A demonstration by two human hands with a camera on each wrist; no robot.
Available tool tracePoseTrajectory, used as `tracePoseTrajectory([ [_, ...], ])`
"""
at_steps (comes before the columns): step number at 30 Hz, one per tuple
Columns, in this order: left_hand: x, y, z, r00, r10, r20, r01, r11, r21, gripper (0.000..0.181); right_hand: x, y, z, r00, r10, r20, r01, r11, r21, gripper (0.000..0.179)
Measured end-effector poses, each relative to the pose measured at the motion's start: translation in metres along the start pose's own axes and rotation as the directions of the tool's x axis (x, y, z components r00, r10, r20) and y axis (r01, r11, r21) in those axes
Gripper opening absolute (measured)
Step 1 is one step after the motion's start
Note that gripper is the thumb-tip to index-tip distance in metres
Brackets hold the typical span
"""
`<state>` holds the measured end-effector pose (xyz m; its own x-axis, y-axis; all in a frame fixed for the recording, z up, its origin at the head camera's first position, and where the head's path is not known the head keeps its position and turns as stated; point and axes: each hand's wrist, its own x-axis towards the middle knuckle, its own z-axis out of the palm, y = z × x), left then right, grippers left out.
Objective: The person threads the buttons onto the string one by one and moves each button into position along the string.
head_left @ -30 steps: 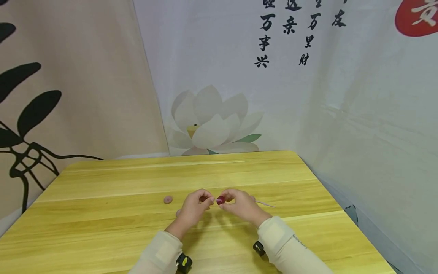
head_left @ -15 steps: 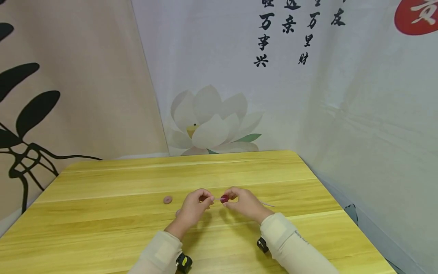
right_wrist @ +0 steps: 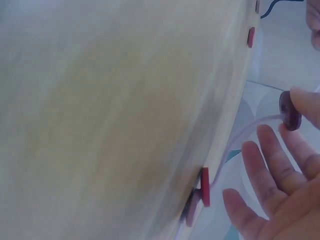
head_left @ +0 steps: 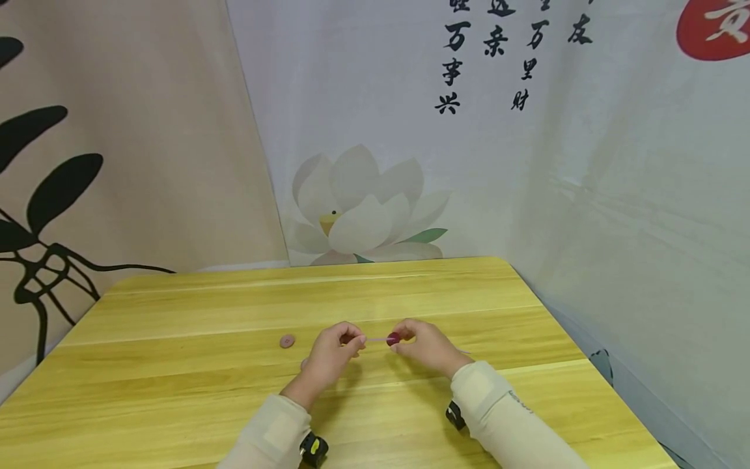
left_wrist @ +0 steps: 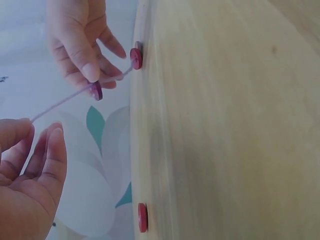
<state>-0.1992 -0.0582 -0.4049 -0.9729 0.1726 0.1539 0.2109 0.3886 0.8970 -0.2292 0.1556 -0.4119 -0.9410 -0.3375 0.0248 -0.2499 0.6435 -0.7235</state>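
Thumb and fingertips of my left hand (head_left: 331, 355) pinch one end of a thin pale purple string (left_wrist: 57, 103). My right hand (head_left: 430, 348) pinches a dark red button (head_left: 393, 339) that sits on this string. Between the two hands the string runs nearly straight. Past the held button it sags, in the right wrist view, to a red button (right_wrist: 205, 186) and a pinkish button (right_wrist: 192, 207), both at the table and on the string. The string's tail (head_left: 465, 352) shows beyond my right hand in the head view.
One loose button (head_left: 286, 341) lies on the wooden table (head_left: 176, 404) to the left of my left hand. Another button (head_left: 304, 363) lies close by that hand, partly hidden by it. Printed cloth (head_left: 375, 98) hangs behind the table's far edge.
My right hand has moved right with the dark red button, sliding it along the string away from my left hand. More string shows between the hands. My left hand has stayed almost still.
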Motion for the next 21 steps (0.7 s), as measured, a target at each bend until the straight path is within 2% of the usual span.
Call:
tracePoseTrajectory([
  [21, -0.002, -0.001, -0.003, 1.000, 0.003, 0.008, -0.003, 0.999, -0.044, 0.009, 0.010, 0.011, -0.009, 0.998, 0.064, -0.025, -0.065, 0.997, -0.036, 0.015],
])
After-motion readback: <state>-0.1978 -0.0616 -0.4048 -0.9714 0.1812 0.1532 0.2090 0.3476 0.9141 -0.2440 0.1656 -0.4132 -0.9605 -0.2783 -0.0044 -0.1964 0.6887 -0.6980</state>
